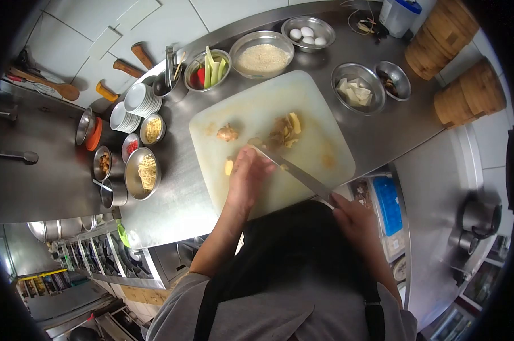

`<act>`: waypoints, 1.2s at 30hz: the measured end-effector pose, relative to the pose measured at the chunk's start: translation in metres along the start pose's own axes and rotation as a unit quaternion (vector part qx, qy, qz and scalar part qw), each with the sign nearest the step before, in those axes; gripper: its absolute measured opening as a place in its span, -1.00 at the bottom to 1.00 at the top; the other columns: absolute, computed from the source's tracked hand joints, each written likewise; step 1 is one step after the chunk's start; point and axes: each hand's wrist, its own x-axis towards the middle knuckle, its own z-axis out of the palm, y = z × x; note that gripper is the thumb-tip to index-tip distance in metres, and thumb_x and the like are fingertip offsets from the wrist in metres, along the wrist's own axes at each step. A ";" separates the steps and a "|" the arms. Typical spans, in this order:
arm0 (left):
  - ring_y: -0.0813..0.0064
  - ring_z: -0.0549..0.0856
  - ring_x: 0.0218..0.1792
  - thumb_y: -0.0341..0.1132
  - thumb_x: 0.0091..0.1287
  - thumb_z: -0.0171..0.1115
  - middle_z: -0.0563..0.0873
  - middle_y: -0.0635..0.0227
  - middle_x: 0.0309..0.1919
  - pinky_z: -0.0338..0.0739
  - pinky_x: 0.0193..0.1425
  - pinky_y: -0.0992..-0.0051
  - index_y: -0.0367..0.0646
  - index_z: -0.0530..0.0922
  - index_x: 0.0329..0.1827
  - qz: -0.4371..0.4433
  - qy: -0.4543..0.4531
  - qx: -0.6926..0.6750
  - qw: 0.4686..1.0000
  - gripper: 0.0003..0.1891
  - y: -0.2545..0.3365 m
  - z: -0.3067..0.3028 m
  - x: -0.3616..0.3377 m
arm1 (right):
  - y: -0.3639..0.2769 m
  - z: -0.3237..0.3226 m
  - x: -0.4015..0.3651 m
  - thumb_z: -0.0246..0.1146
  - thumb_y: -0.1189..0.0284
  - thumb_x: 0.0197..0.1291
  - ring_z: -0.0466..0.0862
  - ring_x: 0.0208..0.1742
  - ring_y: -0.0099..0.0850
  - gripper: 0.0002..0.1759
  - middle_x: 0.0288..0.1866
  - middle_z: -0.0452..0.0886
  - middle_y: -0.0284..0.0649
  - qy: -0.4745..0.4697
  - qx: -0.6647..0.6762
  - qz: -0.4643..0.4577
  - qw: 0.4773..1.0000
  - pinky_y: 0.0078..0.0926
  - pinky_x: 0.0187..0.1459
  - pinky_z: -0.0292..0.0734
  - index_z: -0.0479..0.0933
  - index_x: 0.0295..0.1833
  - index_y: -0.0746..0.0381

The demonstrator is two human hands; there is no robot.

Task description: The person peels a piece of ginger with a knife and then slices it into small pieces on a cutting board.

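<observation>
My right hand [348, 211] is closed round the handle of a large knife [302, 179], whose blade slants up and left over the white cutting board [211, 119]. Near the blade's tip, my left hand [249, 170] has its fingers bent together round a small piece of ginger [255, 142], partly hidden by the fingers. Brown peelings and yellowish pieces [282, 132] lie in a pile just beyond the tip. A knob of ginger [227, 133] sits apart at the board's left, and a peeled yellow piece [229, 167] lies beside my left hand.
Behind the board stand bowls of celery and red pepper [207, 71], pale crumbs [263, 57] and eggs [308, 33]. To the right are a bowl of white chunks [357, 90] and bamboo steamers [470, 94]; to the left, stacked dishes [142, 99] and a bowl of shreds [144, 173].
</observation>
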 end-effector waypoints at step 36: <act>0.47 0.70 0.09 -0.11 0.63 0.21 0.70 0.37 0.17 0.62 0.26 0.28 -0.04 0.51 0.34 0.032 0.032 0.038 0.998 -0.65 0.003 0.015 -0.009 | -0.005 0.013 0.014 0.37 0.26 0.44 0.74 -0.32 -0.10 -0.62 -0.29 0.68 -0.09 0.030 -0.008 -0.029 0.999 -0.20 -0.24 0.64 0.69 0.31 0.08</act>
